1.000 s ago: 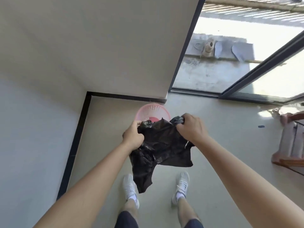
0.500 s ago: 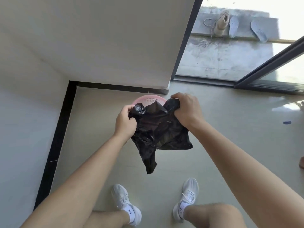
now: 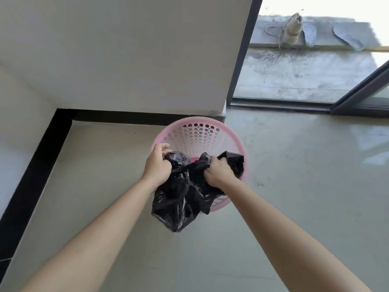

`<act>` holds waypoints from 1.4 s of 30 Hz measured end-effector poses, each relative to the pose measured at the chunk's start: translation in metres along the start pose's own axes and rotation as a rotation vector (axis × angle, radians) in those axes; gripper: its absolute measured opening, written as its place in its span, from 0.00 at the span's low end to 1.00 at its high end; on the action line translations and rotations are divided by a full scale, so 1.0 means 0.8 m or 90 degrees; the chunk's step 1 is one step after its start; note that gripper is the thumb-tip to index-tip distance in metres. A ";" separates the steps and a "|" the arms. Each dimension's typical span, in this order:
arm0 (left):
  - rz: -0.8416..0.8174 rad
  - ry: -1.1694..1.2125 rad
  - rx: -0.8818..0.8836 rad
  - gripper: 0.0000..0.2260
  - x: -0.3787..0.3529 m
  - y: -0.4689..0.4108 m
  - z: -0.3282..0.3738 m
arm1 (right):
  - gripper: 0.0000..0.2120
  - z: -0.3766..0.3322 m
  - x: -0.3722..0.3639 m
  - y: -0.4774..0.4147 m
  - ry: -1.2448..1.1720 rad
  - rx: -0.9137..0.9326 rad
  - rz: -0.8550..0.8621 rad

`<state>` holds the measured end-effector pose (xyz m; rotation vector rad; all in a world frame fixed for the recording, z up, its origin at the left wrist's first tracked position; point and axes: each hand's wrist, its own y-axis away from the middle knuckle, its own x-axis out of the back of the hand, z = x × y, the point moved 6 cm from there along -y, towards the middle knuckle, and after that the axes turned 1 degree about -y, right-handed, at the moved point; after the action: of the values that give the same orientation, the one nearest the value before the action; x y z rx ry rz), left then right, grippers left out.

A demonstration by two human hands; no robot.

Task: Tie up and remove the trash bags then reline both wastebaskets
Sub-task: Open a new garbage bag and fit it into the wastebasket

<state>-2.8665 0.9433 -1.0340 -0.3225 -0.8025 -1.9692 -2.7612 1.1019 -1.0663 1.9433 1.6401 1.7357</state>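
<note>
A pink perforated wastebasket [image 3: 197,133] stands on the floor by the wall corner, with no liner on its rim. A crumpled black trash bag [image 3: 179,199] hangs over the basket's near edge, its bottom dangling in front of the basket. My left hand [image 3: 156,165] grips the bag's top edge on the left. My right hand [image 3: 217,171] grips the top edge on the right, above the basket's opening. The bag hides the basket's near rim.
White walls with a black skirting [image 3: 126,115] close off the left and back. A dark-framed sliding door [image 3: 357,89] is open at the right, with a shoe [image 3: 291,28] and insoles on a ledge outside. Bare tiled floor [image 3: 305,197] lies to the right.
The view has closed in on the pink basket. Both hands have carried the black bag forward and down until it sits over the basket. My feet have dropped out of view.
</note>
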 end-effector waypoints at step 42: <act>0.342 -0.133 -0.113 0.08 0.102 -0.056 -0.013 | 0.16 0.035 0.133 -0.014 -0.024 0.299 0.261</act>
<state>-2.9459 0.8959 -1.0170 -0.7740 -0.5907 -1.5127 -2.7691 1.1975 -1.0111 2.6659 1.8706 1.4986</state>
